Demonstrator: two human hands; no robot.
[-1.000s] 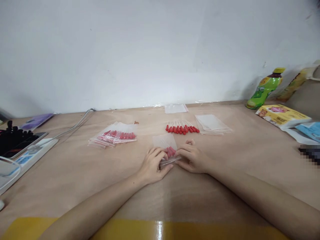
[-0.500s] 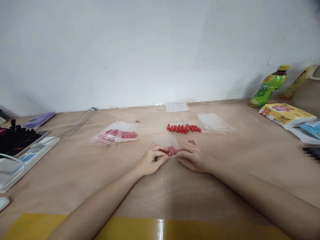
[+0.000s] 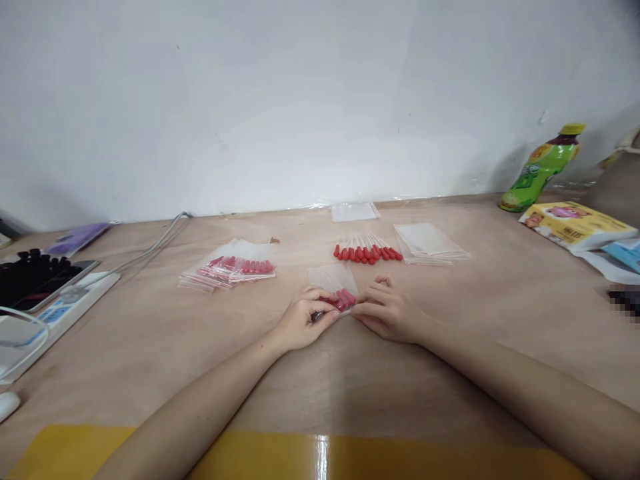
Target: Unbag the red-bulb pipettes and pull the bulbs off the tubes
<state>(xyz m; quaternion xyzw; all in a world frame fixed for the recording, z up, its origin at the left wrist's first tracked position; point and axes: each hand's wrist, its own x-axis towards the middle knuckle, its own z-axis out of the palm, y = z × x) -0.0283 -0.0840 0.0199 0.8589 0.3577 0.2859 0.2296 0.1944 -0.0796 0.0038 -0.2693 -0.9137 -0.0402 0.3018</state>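
Note:
A small clear zip bag (image 3: 334, 283) with red-capped droppers inside lies on the brown table (image 3: 150, 333). My left hand (image 3: 303, 320) pinches its near-left edge and my right hand (image 3: 387, 312) pinches its near-right edge. Behind it lies a row of loose red-capped droppers (image 3: 367, 252). To their right rests a stack of empty clear bags (image 3: 427, 243). At the left sits a pile of filled bags (image 3: 233, 268).
A further clear bag (image 3: 354, 211) lies by the wall. A green bottle (image 3: 543, 167), a yellow packet (image 3: 575, 225) and blue packs stand at the right. A power strip (image 3: 60, 303), a phone, black items and a cable occupy the left. Yellow tape marks the near edge.
Both hands drew the bag's near edge together; my left fingers closed tighter on it. The view shifted slightly leftward and upward.

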